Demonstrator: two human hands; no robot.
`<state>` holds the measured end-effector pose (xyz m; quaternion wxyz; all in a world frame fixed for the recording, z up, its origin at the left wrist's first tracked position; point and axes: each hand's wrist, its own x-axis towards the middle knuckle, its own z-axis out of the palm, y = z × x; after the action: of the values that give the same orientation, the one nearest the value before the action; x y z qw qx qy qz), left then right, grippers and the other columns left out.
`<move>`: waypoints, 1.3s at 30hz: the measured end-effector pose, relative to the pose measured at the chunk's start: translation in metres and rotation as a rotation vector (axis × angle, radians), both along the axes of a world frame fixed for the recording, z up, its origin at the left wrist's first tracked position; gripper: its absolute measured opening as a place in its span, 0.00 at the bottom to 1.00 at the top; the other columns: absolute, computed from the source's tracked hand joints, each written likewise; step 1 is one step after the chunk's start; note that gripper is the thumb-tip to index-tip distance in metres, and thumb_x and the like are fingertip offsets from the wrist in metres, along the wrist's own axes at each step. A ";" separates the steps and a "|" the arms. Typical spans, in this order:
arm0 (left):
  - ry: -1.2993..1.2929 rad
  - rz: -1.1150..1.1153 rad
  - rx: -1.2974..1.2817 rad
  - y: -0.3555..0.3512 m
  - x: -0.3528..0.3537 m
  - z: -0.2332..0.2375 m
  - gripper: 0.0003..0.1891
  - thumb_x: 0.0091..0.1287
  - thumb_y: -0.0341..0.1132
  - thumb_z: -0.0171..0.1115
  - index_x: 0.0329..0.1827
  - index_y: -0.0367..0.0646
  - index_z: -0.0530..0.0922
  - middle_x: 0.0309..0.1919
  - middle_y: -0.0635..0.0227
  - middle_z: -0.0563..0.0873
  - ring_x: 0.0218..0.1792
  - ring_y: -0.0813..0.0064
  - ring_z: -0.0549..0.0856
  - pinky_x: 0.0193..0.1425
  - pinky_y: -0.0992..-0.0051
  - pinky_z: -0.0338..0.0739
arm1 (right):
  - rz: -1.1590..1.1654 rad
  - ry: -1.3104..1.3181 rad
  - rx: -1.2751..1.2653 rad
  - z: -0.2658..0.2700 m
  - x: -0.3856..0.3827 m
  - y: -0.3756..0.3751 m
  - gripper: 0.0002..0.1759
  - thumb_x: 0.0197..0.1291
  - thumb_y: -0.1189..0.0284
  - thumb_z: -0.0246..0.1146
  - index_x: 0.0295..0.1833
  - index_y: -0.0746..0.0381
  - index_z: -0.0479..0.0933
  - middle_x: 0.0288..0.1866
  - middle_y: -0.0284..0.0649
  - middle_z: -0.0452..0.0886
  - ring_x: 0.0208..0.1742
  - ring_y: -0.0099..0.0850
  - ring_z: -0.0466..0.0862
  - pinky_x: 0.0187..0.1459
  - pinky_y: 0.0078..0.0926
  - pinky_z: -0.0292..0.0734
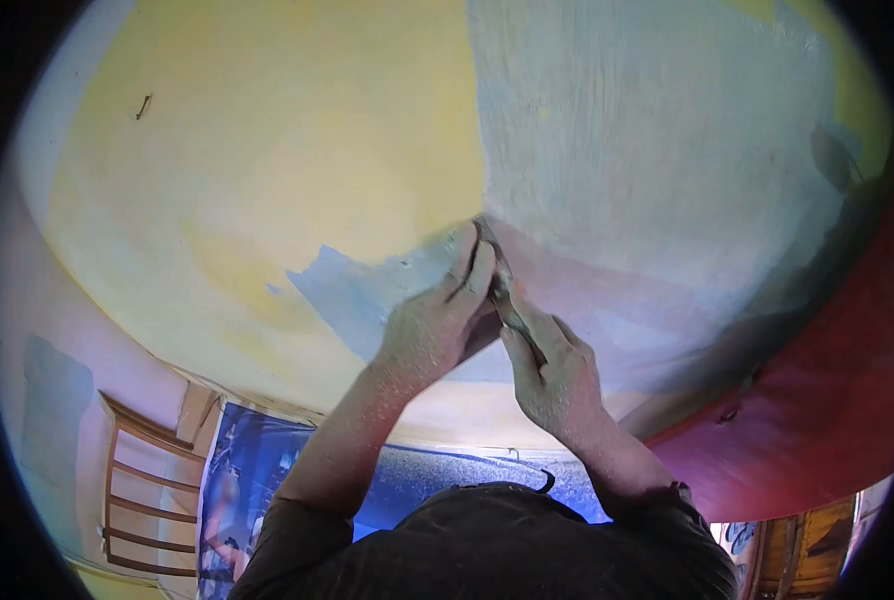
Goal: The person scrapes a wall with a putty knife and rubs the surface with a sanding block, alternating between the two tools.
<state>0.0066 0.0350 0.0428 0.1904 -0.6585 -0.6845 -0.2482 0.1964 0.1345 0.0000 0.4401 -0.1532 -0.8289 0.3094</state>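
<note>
Both my hands meet on a thin flat blade, a putty knife point(499, 282), pressed against the wall. My left hand point(437, 320) has its fingers laid flat along the blade near its top end. My right hand point(555, 372) grips the handle end below it. The wall point(267, 170) is yellow on the left. To the right it is covered with grey-white filler point(657, 140), and a pinkish band runs beneath. The blade's tip sits at the edge where the yellow paint meets the filler.
A red wall section point(817, 400) lies at the right. A small nail or hook point(143, 105) sticks out of the yellow paint at upper left. Below are a wooden rack point(142, 490) and a blue printed sheet point(257, 470). Wooden planks point(807, 550) show at bottom right.
</note>
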 end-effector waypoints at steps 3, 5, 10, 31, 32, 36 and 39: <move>-0.028 0.007 0.021 -0.004 -0.002 0.002 0.49 0.71 0.42 0.82 0.92 0.46 0.65 0.94 0.49 0.64 0.59 0.46 0.96 0.55 0.55 0.96 | 0.003 0.001 -0.018 0.005 -0.003 -0.004 0.35 0.80 0.70 0.71 0.89 0.52 0.74 0.46 0.55 0.92 0.42 0.59 0.94 0.42 0.53 0.89; 0.022 -0.045 0.029 -0.002 -0.003 -0.010 0.48 0.71 0.42 0.82 0.92 0.46 0.65 0.94 0.48 0.63 0.61 0.46 0.96 0.56 0.55 0.96 | -0.004 -0.004 -0.030 -0.002 0.004 -0.008 0.35 0.80 0.70 0.71 0.89 0.53 0.74 0.46 0.54 0.92 0.42 0.59 0.93 0.42 0.53 0.89; -0.012 -0.029 0.038 0.000 -0.001 -0.012 0.48 0.71 0.42 0.82 0.92 0.46 0.65 0.93 0.46 0.64 0.59 0.45 0.96 0.56 0.55 0.96 | 0.003 0.023 0.030 -0.002 -0.001 0.000 0.36 0.80 0.71 0.71 0.90 0.53 0.73 0.47 0.54 0.92 0.41 0.58 0.94 0.41 0.53 0.89; -0.018 -0.019 0.006 -0.001 0.003 -0.039 0.49 0.71 0.43 0.82 0.93 0.45 0.65 0.93 0.45 0.64 0.57 0.46 0.97 0.55 0.57 0.96 | 0.025 -0.090 -0.040 -0.010 0.011 -0.007 0.35 0.81 0.71 0.71 0.89 0.56 0.73 0.48 0.57 0.93 0.44 0.58 0.95 0.45 0.53 0.90; 0.014 -0.039 0.099 0.000 -0.001 -0.040 0.49 0.72 0.43 0.82 0.93 0.45 0.65 0.93 0.45 0.65 0.57 0.47 0.97 0.54 0.58 0.96 | 0.033 -0.079 -0.031 -0.006 0.006 -0.005 0.35 0.81 0.71 0.71 0.89 0.56 0.72 0.48 0.57 0.93 0.45 0.58 0.95 0.45 0.52 0.91; -0.067 -0.005 0.030 -0.010 -0.015 -0.012 0.48 0.71 0.40 0.82 0.92 0.43 0.66 0.92 0.41 0.64 0.70 0.43 0.91 0.60 0.55 0.95 | 0.066 -0.007 -0.046 -0.002 -0.012 -0.006 0.34 0.81 0.72 0.70 0.89 0.55 0.73 0.51 0.59 0.93 0.47 0.60 0.95 0.47 0.52 0.91; -0.010 0.005 0.007 -0.009 -0.006 -0.013 0.48 0.71 0.44 0.82 0.92 0.45 0.66 0.93 0.47 0.65 0.60 0.50 0.96 0.55 0.58 0.96 | 0.092 0.039 -0.071 -0.009 -0.008 -0.004 0.32 0.82 0.73 0.69 0.88 0.58 0.74 0.53 0.60 0.93 0.49 0.60 0.95 0.49 0.50 0.92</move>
<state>0.0010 0.0256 0.0294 0.1897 -0.6549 -0.6862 -0.2535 0.1886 0.1304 -0.0090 0.4356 -0.1243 -0.8148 0.3617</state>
